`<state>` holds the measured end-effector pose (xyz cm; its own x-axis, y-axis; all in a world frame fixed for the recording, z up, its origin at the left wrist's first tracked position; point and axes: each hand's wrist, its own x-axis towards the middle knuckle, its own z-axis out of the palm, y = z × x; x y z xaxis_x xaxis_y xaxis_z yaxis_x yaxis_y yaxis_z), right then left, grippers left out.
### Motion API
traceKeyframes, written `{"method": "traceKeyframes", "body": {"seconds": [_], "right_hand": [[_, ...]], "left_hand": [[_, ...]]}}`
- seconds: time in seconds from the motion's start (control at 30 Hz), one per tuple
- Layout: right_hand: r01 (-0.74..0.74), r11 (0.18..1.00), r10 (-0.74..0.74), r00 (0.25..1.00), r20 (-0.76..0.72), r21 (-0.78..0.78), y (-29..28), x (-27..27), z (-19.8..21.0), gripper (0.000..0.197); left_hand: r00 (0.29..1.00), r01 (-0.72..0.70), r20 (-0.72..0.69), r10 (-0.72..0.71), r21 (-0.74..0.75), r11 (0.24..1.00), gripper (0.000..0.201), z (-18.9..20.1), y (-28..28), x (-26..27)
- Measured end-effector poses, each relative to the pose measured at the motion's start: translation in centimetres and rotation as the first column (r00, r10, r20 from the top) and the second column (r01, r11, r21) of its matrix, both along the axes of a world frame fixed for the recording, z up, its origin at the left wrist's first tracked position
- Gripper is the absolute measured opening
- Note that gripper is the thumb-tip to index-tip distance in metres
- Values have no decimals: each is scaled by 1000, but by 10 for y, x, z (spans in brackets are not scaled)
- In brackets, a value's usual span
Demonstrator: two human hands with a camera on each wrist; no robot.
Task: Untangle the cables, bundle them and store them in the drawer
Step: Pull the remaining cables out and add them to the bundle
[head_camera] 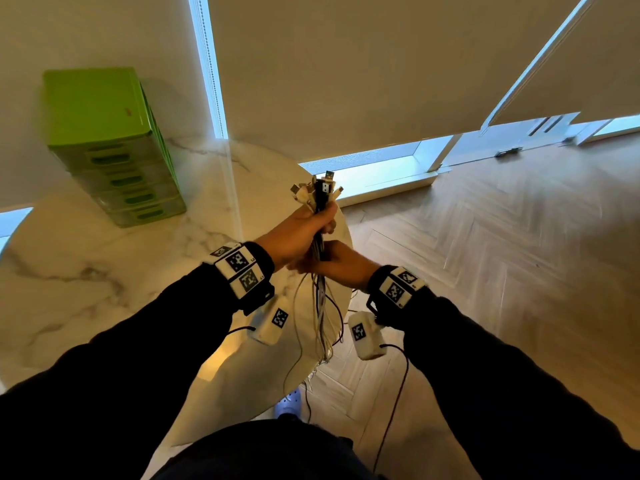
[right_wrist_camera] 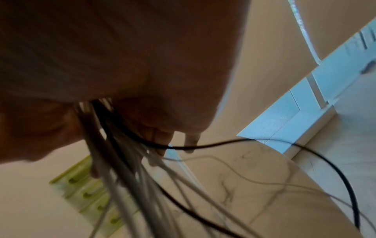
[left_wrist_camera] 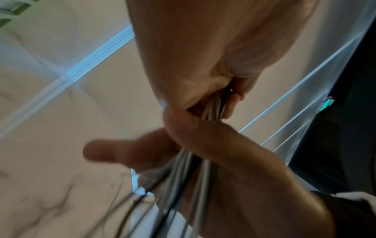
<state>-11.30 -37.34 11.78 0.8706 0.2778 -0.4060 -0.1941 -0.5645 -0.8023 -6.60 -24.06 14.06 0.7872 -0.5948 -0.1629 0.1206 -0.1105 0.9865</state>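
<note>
A bunch of white and black cables (head_camera: 321,306) hangs upright over the table's right edge. My left hand (head_camera: 304,226) grips the bunch just under its plug ends (head_camera: 323,188), which stick up above the fist. Directly below, my right hand (head_camera: 341,265) is wrapped around the same cables (left_wrist_camera: 183,177), its thumb (left_wrist_camera: 105,153) sticking out to the side. In the right wrist view the strands (right_wrist_camera: 114,161) fan out beneath my palm and one black cable (right_wrist_camera: 305,153) loops off to the right. The green drawer unit (head_camera: 114,150) stands at the table's far left, its drawers closed.
The round marble table (head_camera: 104,271) sits against drawn blinds. Wooden floor (head_camera: 485,254) lies to the right. The loose cable ends dangle down past the table edge toward my blue shoe (head_camera: 289,405). A thin dark wire runs from each wrist unit.
</note>
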Motion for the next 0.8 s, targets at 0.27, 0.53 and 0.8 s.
{"method": "traceKeyframes", "body": {"seconds": [0.27, 0.53, 0.8], "right_hand": [[374, 847, -385, 922, -50, 378, -26, -26, 48, 26], [616, 661, -625, 768, -140, 428, -61, -58, 94, 37], [669, 511, -807, 590, 33, 540, -67, -75, 84, 44]], "left_hand": [[982, 163, 108, -156, -66, 984, 40, 14, -30, 0], [746, 621, 88, -661, 267, 737, 35, -43, -86, -21], [925, -7, 372, -75, 215, 977, 10, -62, -162, -7]]}}
